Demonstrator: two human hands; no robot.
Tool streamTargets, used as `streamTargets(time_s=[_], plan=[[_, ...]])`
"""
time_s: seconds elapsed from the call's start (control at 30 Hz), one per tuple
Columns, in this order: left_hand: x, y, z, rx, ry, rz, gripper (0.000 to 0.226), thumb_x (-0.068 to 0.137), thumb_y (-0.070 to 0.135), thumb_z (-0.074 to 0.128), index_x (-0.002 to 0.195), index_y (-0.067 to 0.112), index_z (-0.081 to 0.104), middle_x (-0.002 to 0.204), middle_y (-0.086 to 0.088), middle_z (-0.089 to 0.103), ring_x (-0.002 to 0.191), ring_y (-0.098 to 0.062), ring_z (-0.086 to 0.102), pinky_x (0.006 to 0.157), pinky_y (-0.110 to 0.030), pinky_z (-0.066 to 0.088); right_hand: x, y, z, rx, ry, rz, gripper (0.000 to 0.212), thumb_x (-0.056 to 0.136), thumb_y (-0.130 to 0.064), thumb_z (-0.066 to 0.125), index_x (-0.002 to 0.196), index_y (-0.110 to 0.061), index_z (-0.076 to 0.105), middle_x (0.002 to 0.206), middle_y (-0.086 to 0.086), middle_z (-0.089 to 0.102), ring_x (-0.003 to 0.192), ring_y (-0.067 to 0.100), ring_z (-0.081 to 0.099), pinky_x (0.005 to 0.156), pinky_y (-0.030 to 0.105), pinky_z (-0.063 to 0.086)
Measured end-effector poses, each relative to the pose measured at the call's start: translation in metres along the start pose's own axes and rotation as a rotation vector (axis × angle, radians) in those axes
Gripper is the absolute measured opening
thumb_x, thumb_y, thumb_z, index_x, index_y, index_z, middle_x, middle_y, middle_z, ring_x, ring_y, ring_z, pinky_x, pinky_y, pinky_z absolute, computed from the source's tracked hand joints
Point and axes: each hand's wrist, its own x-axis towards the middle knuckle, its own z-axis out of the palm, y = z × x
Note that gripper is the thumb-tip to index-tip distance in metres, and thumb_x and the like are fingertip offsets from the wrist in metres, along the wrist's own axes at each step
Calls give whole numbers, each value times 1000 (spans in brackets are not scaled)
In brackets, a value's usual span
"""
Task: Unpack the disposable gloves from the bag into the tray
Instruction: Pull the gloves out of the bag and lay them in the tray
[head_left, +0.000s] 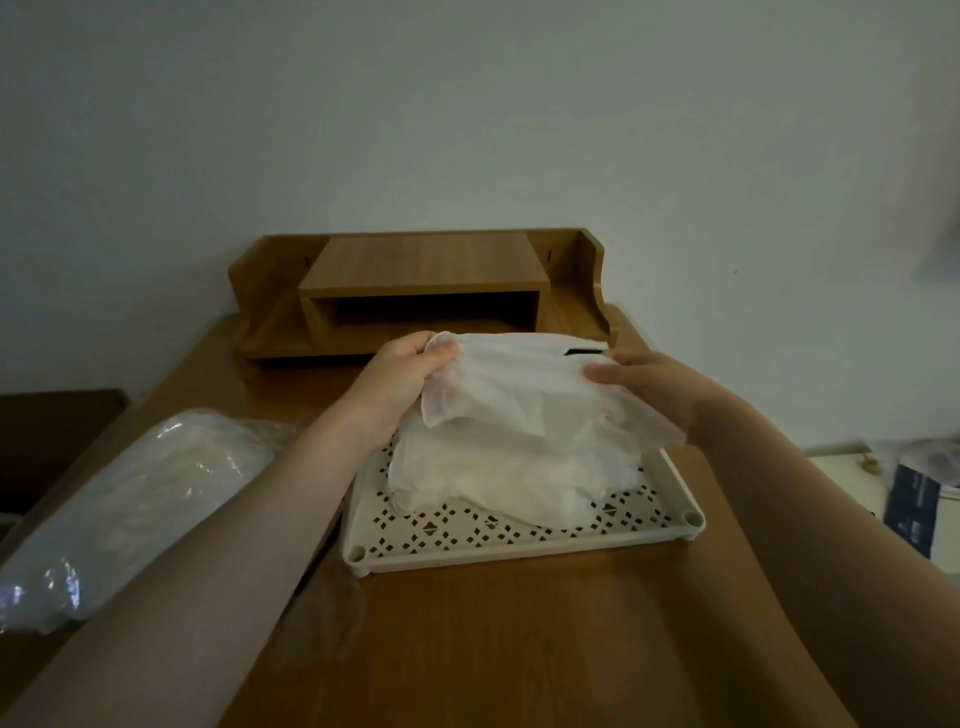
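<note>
Head view: the left hand (410, 374) pinches one edge of a thin, translucent white disposable glove sheet (519, 387), and the right hand (649, 384) grips the opposite edge, stretching it flat, probably to lay it on the heap of gloves (498, 478) in the cream perforated plastic tray (519, 540). The crinkled clear plastic bag (124, 499) lies left on the wooden tabletop (493, 649).

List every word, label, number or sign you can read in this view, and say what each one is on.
No text here can be read.
Dark blue packet at the right edge: faint pale lines of print, too small and blurred to read.
Clear plastic bag on the left: no print visible.
White perforated plastic tray and thin white disposable gloves: no markings.
</note>
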Motion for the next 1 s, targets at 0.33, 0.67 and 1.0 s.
streamTargets(time_s=[0.33,0.67,1.0], plan=[[8,-15,-20,408,-95,170,14,90,25,60,82,20,49,81,-9,58,74,-24,52,69,-36,42,17,4,11,-843,255,-439,15,89,-18,63,79,-27,56,78,-12,56,70,7,55,64,19,43],[-16,-31,-13,816,-480,56,46,96,9,43,129,41,50,141,14,42,102,-9,59,66,-16,48,7,45,36,-954,24,-140,30,88,-28,65,116,-21,59,102,-11,57,96,9,54,80,17,42],[-32,-50,-13,1017,-139,222,41,96,34,47,134,22,47,142,8,43,111,-15,55,91,-30,43,5,55,54,-906,209,-49,33,93,-50,47,98,-21,62,91,-3,63,90,18,57,102,44,39]])
